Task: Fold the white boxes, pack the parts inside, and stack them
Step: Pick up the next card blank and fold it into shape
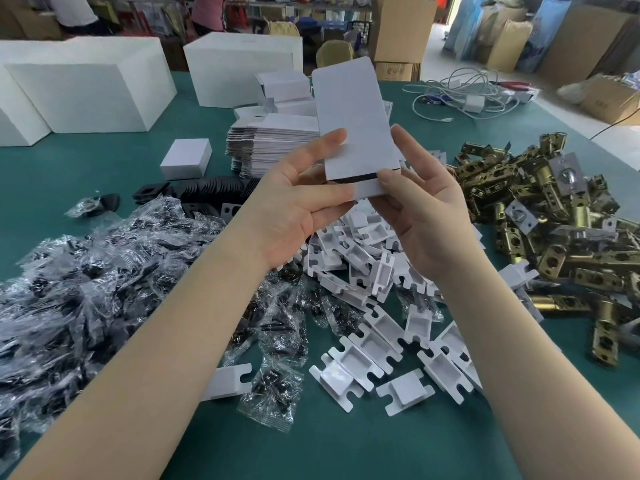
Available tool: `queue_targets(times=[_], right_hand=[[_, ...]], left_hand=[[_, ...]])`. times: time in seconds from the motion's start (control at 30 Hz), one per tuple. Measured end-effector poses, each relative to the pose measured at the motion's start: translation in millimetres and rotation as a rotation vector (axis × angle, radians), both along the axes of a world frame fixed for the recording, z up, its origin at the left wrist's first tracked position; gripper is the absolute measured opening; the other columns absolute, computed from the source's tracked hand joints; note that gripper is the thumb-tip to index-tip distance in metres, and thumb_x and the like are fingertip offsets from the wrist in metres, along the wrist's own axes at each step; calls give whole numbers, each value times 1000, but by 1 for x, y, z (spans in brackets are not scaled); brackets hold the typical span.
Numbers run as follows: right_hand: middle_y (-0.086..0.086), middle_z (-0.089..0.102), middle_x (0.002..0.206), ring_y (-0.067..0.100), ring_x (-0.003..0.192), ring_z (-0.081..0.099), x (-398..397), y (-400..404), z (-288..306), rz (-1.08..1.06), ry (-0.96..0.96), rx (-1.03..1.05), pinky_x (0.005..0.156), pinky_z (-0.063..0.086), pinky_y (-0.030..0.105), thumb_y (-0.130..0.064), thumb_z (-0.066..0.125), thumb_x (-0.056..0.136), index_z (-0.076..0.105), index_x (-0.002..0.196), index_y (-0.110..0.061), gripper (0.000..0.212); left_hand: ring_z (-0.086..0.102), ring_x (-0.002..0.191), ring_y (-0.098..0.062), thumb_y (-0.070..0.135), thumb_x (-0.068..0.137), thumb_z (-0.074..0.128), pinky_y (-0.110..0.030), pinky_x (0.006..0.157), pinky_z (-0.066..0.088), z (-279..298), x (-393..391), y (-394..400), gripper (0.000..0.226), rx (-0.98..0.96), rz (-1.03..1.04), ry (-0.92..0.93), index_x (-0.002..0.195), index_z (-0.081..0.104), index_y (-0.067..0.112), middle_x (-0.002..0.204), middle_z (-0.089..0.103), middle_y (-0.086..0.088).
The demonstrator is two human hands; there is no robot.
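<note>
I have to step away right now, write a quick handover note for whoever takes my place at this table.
Left hand and right hand both hold one flat white box blank upright above the table, not yet opened.
Stack of flat blanks lies just behind it.
One folded small box sits left of the stack.
Parts on the green table: bagged screws left, white inserts centre, brass latches right, black plates near the folded box.
Done: apparently one box folded.
Left: fold this blank, pack parts, stack; nothing stacked yet.
</note>
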State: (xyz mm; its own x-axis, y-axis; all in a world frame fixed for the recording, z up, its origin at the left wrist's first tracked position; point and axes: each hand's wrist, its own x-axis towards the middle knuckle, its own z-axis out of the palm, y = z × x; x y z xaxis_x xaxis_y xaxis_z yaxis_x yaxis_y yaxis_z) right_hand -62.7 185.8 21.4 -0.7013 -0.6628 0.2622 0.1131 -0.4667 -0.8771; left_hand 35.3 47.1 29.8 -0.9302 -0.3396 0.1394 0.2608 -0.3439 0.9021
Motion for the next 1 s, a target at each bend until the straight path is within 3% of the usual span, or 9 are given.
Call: queue_targets(times=[0.27, 0.57, 0.77, 1.0], right_hand=[[-5, 75, 100, 12, 98, 67, -1, 0, -1, -48, 42, 19, 97, 53, 32, -2, 58, 95, 55, 128, -27, 41], [-5, 75, 100, 11, 97, 67, 2, -3, -2, -109, 64, 0, 90, 55, 27, -2, 58, 96, 51, 136, -20, 45], [-5, 74, 104, 13, 97, 65, 0, -2, -1, -111, 119, 32, 94, 54, 32, 0, 58, 95, 50, 134, -26, 48], [-9, 73, 97, 12, 95, 64, 1, -3, -4, -154, 176, 58, 92, 54, 29, -8, 62, 94, 51, 133, -30, 47]], left_hand=[[69, 103, -15, -5, 91, 58, -26, 84, 56, 1, 1, 2, 47, -89, -6, 8, 125, 62, 27, 114, 71, 0], [69, 103, -16, -1, 93, 58, -25, 85, 55, 2, 1, 2, 45, -124, 8, 14, 126, 62, 28, 116, 70, -2], [68, 106, -19, -5, 91, 59, -25, 85, 55, 1, 0, 1, 47, -132, 10, 20, 123, 64, 29, 114, 71, -3], [70, 103, -17, -6, 91, 59, -24, 83, 55, 0, -1, 2, 46, -165, 43, 15, 119, 66, 30, 107, 73, -1]])
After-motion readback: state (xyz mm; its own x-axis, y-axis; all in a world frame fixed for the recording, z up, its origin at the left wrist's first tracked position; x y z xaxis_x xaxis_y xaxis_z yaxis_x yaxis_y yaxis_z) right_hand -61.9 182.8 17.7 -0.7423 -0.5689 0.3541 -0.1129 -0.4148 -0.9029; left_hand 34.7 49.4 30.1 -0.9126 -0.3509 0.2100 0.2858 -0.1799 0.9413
